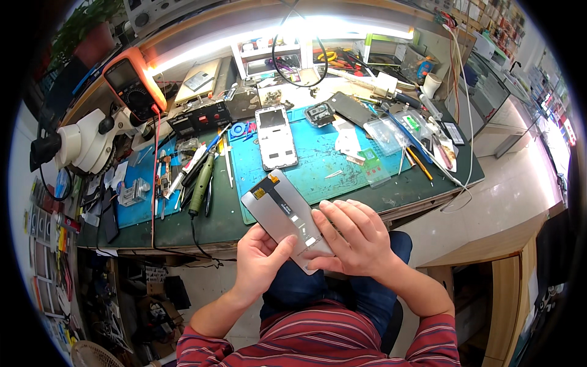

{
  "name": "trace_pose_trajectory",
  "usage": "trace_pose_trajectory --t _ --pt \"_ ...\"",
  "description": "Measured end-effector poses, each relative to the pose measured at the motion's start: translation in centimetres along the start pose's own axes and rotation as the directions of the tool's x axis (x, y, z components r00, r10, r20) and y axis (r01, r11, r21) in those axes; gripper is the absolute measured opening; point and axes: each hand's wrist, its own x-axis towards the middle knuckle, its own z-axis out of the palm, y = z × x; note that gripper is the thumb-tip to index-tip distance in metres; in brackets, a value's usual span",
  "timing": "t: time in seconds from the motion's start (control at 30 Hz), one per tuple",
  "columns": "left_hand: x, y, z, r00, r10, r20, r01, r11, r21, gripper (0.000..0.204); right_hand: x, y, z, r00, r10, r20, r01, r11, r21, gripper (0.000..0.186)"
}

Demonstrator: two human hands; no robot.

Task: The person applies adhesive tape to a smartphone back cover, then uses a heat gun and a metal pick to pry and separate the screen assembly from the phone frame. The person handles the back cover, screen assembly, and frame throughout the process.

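Observation:
Between my two hands, over my lap at the bench's front edge, is a phone screen panel (282, 215), its silvery back facing up. A dark flex strip and a gold-coloured connector show near its upper end. My left hand (264, 254) grips the panel's left edge, thumb on top and fingers curled beneath. My right hand (353, 238) lies along its right edge, fingers stretched out together and thumb at the lower end. Beyond the panel, a white phone frame (276, 137) lies flat on the blue work mat (318, 177).
An orange multimeter (134, 82) and a white microscope (85, 140) stand at the left. Nearby lies a green handheld tool (200, 186) with a cable. Clear plastic boxes (388, 134), pens and a white cable (469, 116) crowd the right. A lamp (293, 29) glows at the back.

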Motion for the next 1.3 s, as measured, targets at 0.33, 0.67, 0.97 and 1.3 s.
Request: trace_pose_trajectory --t 0.33,0.67,0.97,1.3 --pt "0.2 0.2 0.1 1.0 0.003 0.014 -0.004 0.999 0.04 0.029 0.8 0.8 -0.7 0.99 0.14 0.006 -0.134 0.935 0.327 0.059" --pt "0.0 0.1 0.2 0.996 0.026 0.085 -0.029 0.999 0.032 0.027 1.1 -0.2 -0.1 0.998 0.032 0.063 -0.038 0.995 0.093 0.073" --pt "-0.2 0.0 0.0 0.996 0.033 0.085 -0.042 0.994 0.099 0.028 1.8 0.4 0.0 0.988 0.152 0.03 -0.154 0.981 0.12 0.067" --pt "-0.3 -0.6 0.1 0.993 0.057 0.106 -0.065 0.995 0.072 0.029 2.1 -0.1 -0.2 0.998 0.054 -0.024 -0.051 0.992 0.114 0.055"
